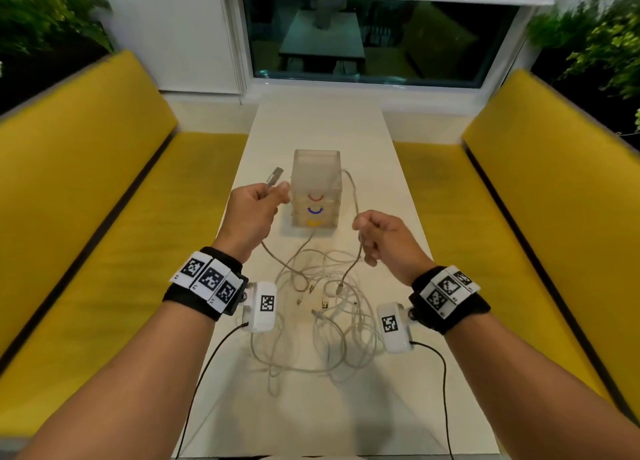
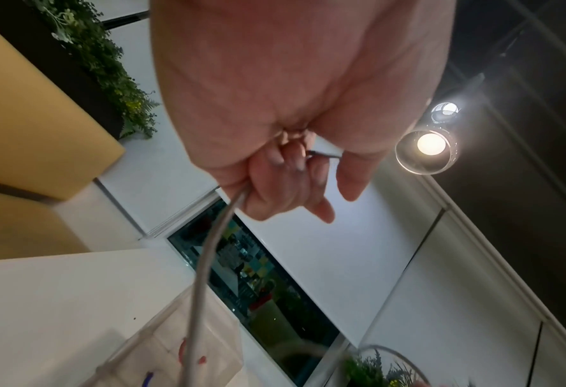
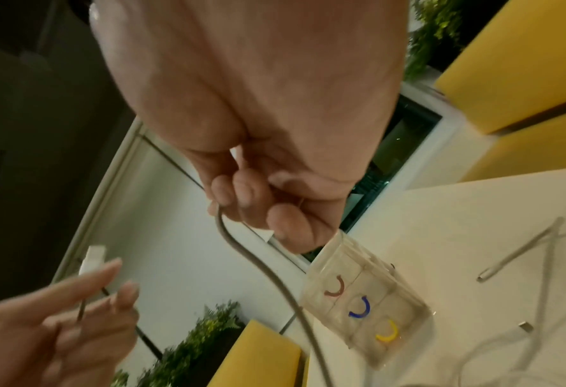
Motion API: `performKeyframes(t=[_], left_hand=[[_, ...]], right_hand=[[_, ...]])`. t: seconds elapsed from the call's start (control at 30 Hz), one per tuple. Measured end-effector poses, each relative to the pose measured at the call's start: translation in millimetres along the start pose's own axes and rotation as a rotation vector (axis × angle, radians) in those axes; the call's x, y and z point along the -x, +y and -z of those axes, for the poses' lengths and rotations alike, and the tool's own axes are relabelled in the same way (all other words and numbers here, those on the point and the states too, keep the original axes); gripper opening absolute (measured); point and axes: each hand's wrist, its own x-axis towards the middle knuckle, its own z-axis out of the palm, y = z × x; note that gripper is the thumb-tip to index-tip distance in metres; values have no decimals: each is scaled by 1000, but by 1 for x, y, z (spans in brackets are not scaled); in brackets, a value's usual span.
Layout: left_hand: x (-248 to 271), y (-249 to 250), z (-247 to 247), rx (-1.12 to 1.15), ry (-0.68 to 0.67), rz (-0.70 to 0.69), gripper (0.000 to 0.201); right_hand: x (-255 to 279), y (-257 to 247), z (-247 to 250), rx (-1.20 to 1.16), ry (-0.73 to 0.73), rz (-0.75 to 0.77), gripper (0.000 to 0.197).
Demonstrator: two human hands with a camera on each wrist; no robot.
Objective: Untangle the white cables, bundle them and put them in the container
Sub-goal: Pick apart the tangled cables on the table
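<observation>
Two raised hands in the head view: our left hand (image 1: 254, 214) pinches a white cable's plug (image 1: 274, 176), our right hand (image 1: 384, 238) grips another cable above the tangled white cables (image 1: 322, 307) on the table (image 1: 311, 407), before the clear container (image 1: 316, 186). Left wrist: curled fingers (image 2: 275, 188) clamp the cable (image 2: 205, 261). Right wrist: fingers (image 3: 251, 199) close around a cable (image 3: 268, 275), container (image 3: 364, 301) just beyond.

Container (image 1: 316, 189) stands mid-table (image 1: 398, 196), beyond the cable tangle (image 1: 322, 317), which lies on the table nearer the person. Left hand (image 1: 254, 214) is raised left of the container, right hand (image 1: 388, 240) right of it. Benches (image 1: 104, 182) flank the table; a window (image 1: 377, 40) lies behind.
</observation>
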Motion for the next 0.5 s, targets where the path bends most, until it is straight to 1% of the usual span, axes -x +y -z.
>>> performKeyframes(t=[0.07,0.13,0.2,0.27,0.3,0.37,0.4,0.43,0.5], left_hand=[[1,-8,-3,-19,-25,4,26],[1,-11,-5,13,-39,22,21],[1,-12,-6,100,-46,41,22],[0,-13,-7,163,-57,27,25],[-1,-14,-8,167,-53,13,28],[-1,-19,-9,151,-42,-17,32],[-1,-22,-10,141,-37,-28,33],[-1,-26,-11,128,-32,-38,35],[1,-33,-13,103,-20,-59,36]], right_hand=[[-3,-1,12,-85,25,-41,24],[-5,0,21,-79,60,-85,25],[-9,2,29,47,170,-82,25],[-15,6,36,151,326,-46,24],[-17,9,38,152,398,-34,21],[-20,17,41,93,495,-48,16],[-22,23,42,69,521,-83,15],[-23,32,43,72,524,-145,19],[-22,49,42,162,479,-317,33]])
